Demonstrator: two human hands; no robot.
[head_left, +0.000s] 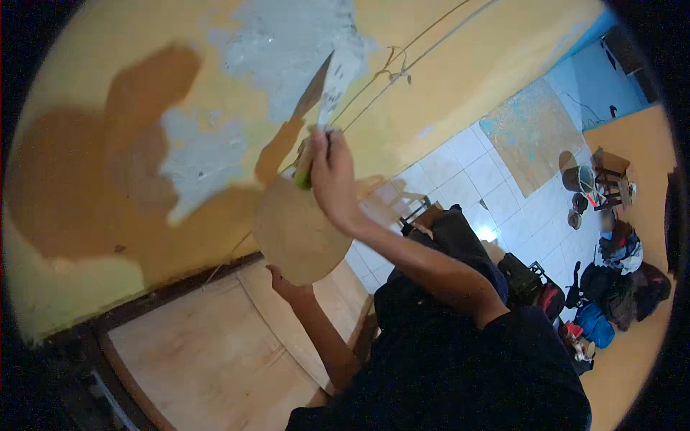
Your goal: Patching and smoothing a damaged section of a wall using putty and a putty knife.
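My right hand [333,172] is closed around the green handle of a putty knife [334,86], its pale, smeared blade pointing up toward the wall. Behind the blade lies a whitish-grey patch of filler [280,50] on the yellow wall [402,108]; whether the two touch I cannot tell. Below and left of that hand, a round tan board [305,233] is held by its lower edge in my left hand [289,286]. Most of the left fingers are hidden behind the board. A second, smaller filler patch [201,154] shows farther left among shadows.
Two cables [424,54] run diagonally along the wall, tied together with a knot. A wooden panel [208,352] with a dark frame lies below. Across the tiled floor [460,169] are a stained sheet [532,136], a bucket [577,178], a small wooden stool [611,169] and heaped bags [611,287].
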